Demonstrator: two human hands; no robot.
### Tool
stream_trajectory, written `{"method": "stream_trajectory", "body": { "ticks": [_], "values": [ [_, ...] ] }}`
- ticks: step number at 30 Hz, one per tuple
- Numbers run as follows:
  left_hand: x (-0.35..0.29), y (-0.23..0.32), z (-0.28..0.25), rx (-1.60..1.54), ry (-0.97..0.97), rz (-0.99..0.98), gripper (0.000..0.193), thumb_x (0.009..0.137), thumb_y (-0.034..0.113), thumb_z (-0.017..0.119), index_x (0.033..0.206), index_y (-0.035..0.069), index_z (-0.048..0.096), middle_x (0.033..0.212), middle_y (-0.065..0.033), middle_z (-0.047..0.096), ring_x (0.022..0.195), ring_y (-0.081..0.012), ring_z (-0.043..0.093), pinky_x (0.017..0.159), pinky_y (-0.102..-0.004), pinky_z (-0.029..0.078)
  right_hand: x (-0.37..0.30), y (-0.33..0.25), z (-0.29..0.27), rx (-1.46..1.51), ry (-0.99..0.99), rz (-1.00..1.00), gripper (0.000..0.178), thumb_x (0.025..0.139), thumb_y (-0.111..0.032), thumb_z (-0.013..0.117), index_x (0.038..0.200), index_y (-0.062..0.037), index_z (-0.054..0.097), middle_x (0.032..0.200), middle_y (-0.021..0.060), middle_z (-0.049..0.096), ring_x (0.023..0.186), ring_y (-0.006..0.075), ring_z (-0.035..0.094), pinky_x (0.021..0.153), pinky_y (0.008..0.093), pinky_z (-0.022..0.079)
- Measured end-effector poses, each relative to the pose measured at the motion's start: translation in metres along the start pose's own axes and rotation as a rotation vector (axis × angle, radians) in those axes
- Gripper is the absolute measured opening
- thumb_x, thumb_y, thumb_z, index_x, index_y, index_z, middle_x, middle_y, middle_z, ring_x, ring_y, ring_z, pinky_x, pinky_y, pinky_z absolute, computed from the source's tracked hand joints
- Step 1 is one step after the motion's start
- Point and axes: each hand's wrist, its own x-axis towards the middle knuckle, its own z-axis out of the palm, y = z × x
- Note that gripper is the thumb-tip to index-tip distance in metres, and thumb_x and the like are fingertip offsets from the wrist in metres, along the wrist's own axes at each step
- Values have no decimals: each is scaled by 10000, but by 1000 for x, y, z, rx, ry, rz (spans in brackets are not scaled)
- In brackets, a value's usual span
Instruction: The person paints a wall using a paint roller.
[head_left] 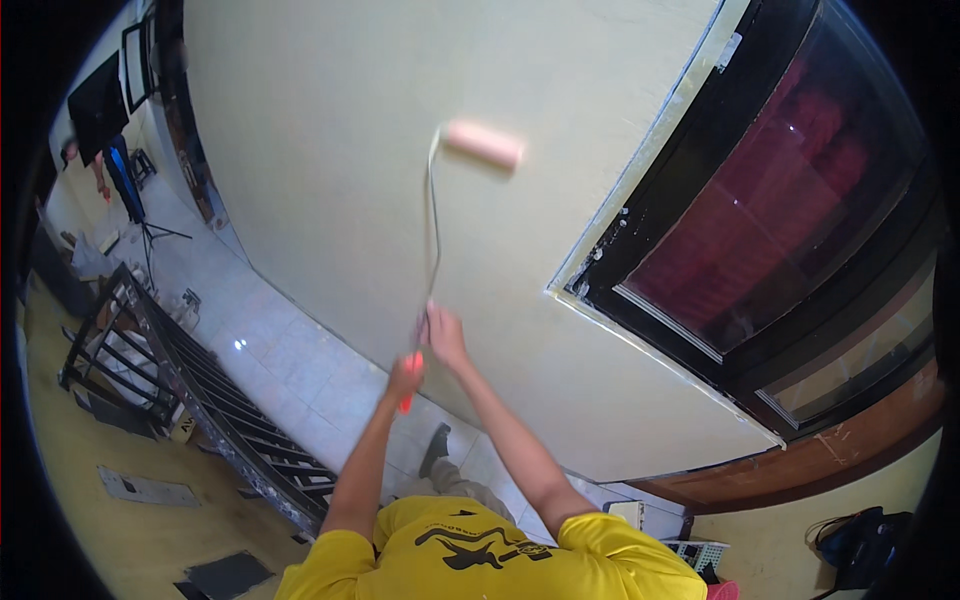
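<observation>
Both my hands grip one paint roller [482, 145] with a pink sleeve and a long thin metal frame. My left hand [406, 376] is closed round the orange handle, low down. Just above it, my right hand [442, 332] wraps the upper part of the handle where the metal rod begins. The roller's sleeve is up at the pale cream wall [330, 160], slightly blurred, tilted down to the right. Whether it touches the wall I cannot tell for sure. My fingers partly hide the handle.
To the right, a dark-framed window [760, 200] with a red curtain behind the glass borders the wall. A black metal railing [215, 400] runs along the left. Beyond it, a tripod [147, 225] and another person [100, 175] stand on the tiled floor [290, 350]. A basket [705, 555] sits lower right.
</observation>
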Motion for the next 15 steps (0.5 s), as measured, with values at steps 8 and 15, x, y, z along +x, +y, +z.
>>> {"method": "stream_trajectory", "body": {
  "ticks": [8,15],
  "values": [
    [-119,109,30,-1069,-358,-768,219,775,169,577,591,60,535,531,-47,530,438,-144,498,407,-300,399,-135,83,-32,246,56,467,464,975,-335,391,723,11,572,601,65,592,579,154,620,536,266,478],
    [134,115,-134,-854,41,-211,202,817,170,507,640,81,471,550,4,445,528,-88,430,456,-313,343,46,-110,-74,-101,207,-169,512,984,-313,353,651,1,584,511,70,557,478,147,562,487,304,447]
  ]
}}
